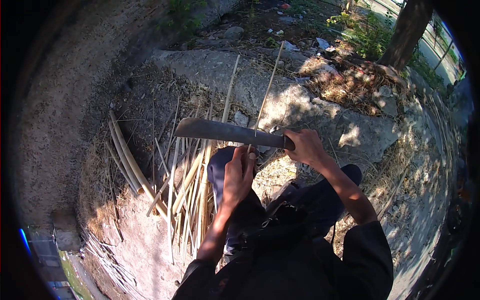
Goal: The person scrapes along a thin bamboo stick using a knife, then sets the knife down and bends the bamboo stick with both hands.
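Though stick partly hidden, left hand pinches it; right hand grips machete, handle mostly concealed.

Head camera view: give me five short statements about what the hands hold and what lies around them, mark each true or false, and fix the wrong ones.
1. The bare right hand holds a long, dark, flat metal blade at its narrower end. True.
2. The bare left hand is empty. False: it holds a thin, straight, pale stick.
3. In this view, the blade crosses the line of the stick. True.
4. The loose pile of long, pale, narrow strips lies to the person's right. False: it lies to the left.
5. A thick brown tree trunk stands at the upper right. True.
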A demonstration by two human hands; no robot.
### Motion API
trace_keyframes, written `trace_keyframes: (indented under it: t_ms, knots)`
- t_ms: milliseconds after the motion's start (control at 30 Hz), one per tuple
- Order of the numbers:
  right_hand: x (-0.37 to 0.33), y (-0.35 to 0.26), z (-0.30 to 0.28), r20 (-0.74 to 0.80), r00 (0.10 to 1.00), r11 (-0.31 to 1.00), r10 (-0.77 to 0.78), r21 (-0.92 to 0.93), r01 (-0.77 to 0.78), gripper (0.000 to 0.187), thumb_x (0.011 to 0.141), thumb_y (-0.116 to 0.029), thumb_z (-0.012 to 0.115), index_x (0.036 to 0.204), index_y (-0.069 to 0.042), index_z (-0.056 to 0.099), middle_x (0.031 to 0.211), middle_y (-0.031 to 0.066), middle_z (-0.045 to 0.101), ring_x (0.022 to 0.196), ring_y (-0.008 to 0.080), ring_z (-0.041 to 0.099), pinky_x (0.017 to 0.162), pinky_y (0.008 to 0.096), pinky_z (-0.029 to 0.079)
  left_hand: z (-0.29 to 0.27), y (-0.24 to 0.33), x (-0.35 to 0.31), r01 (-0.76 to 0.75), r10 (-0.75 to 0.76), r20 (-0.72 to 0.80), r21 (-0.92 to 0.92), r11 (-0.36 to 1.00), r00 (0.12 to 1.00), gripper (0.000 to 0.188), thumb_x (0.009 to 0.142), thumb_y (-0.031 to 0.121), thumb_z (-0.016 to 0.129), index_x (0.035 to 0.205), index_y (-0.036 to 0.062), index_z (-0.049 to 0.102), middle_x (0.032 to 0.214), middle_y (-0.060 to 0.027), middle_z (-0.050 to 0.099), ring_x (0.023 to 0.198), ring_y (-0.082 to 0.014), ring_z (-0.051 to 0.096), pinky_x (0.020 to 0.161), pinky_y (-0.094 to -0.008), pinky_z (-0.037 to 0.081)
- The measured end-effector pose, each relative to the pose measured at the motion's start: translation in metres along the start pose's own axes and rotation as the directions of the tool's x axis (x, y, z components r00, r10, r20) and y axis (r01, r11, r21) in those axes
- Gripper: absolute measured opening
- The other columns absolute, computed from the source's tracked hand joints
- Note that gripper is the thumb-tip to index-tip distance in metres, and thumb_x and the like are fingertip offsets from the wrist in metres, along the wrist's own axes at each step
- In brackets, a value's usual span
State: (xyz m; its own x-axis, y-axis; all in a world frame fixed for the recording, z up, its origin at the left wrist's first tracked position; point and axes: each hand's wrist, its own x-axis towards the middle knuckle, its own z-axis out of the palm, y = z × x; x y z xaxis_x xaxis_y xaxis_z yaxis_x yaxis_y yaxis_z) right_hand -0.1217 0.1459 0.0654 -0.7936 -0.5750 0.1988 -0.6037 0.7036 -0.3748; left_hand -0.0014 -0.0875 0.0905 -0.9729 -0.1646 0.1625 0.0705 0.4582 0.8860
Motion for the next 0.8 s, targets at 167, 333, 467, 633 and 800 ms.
trace_keyframes:
  t_ms: [167,333,467,633,800]
  knots:
    - [-0.002,0.01,-0.002,-0.041,0.999,0.995,0.035,0.097,-0.031,0.043,0.078,-0.022,0.083,0.118,-0.008,0.072,0.081,0.0176,0.074,0.076,0.0389,0.073,0.077,0.0514,0.058,-0.021,-0.004,-0.008,0.047,-0.039,0.121,-0.067,0.997,0.992,0.047,0.106,0.016,0.068,0.146,0.0013,0.048,0.089,-0.0072,0.066,0.072,-0.0111,0.066,0.058,-0.0302,0.056]
    - [-0.002,0.015,-0.014,-0.154,0.986,0.994,0.058,0.103,-0.043,0.041,0.08,-0.024,0.084,0.115,-0.006,0.072,0.078,0.0161,0.073,0.073,0.0401,0.071,0.076,0.049,0.056,-0.051,0.011,-0.032,0.317,-0.297,0.254,-0.039,0.948,0.921,0.027,0.108,0.018,0.064,0.128,-0.0002,0.06,0.082,-0.0039,0.064,0.064,-0.0066,0.06,0.053,-0.0281,0.05]
    - [-0.003,0.013,-0.021,-0.221,0.974,0.996,0.045,0.086,-0.027,0.037,0.08,-0.023,0.083,0.111,-0.007,0.072,0.075,0.0167,0.072,0.07,0.0404,0.071,0.074,0.05,0.057,-0.053,-0.004,-0.039,0.138,-0.164,0.247,0.119,0.983,0.955,0.017,0.112,0.018,0.057,0.111,0.0032,0.065,0.07,-0.0048,0.06,0.059,-0.0118,0.06,0.05,-0.0364,0.044]
    - [-0.009,-0.014,-0.017,-0.128,0.992,0.998,-0.02,0.057,0.028,0.042,0.079,-0.023,0.083,0.116,-0.01,0.068,0.072,0.0155,0.071,0.071,0.0396,0.073,0.067,0.0508,0.057,-0.028,0.004,-0.037,-0.068,0.082,-0.033,0.294,0.953,0.996,0.018,0.111,0.013,0.053,0.096,0.0052,0.06,0.067,-0.0142,0.058,0.051,-0.0314,0.057,0.051,-0.0442,0.04]
    - [-0.004,-0.003,-0.029,-0.144,0.988,0.998,-0.059,-0.027,0.056,0.048,0.079,-0.022,0.082,0.123,-0.01,0.068,0.069,0.0139,0.07,0.068,0.0377,0.073,0.068,0.0484,0.059,-0.036,-0.015,-0.048,-0.125,0.188,-0.118,0.407,0.905,0.975,0.015,0.11,0.013,0.056,0.097,0.0077,0.06,0.068,-0.0145,0.063,0.055,-0.0361,0.064,0.05,-0.0451,0.045]
